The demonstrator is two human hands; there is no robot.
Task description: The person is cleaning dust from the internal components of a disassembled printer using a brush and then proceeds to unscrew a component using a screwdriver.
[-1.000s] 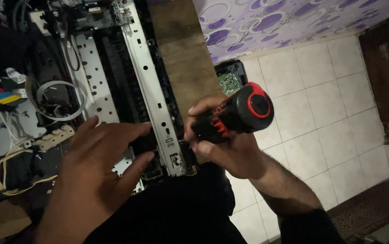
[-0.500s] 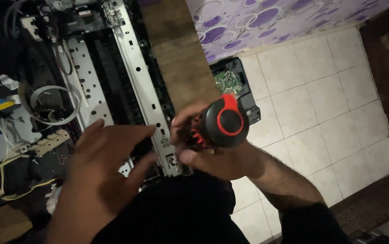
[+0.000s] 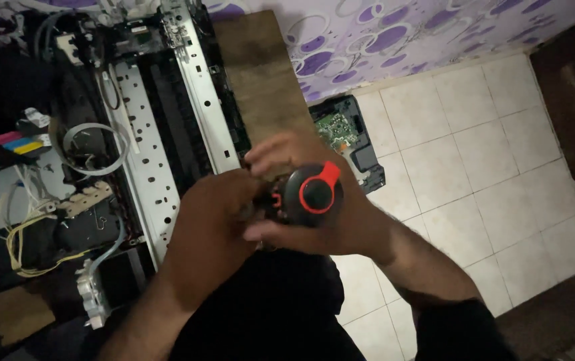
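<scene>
Right hand [image 3: 341,220] fingers wrapped round the black-and-red electric screwdriver [image 3: 304,194], left hand [image 3: 210,220] fingers pinching its front end. Looks like bit seating over the open printer chassis [image 3: 167,134]; next needs the tip lined up square on a screw.

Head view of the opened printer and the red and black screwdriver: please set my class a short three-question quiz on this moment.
1. True or false: the right hand grips the black and red electric screwdriver.
2. Where is the left hand? A) on the tiled floor B) at the front of the screwdriver, by the printer's metal rail C) holding the yellow wires
3. Fill in: the loose green circuit board lies on the ____ floor.

Key: 1 true; 2 B; 3 tiled.
</scene>
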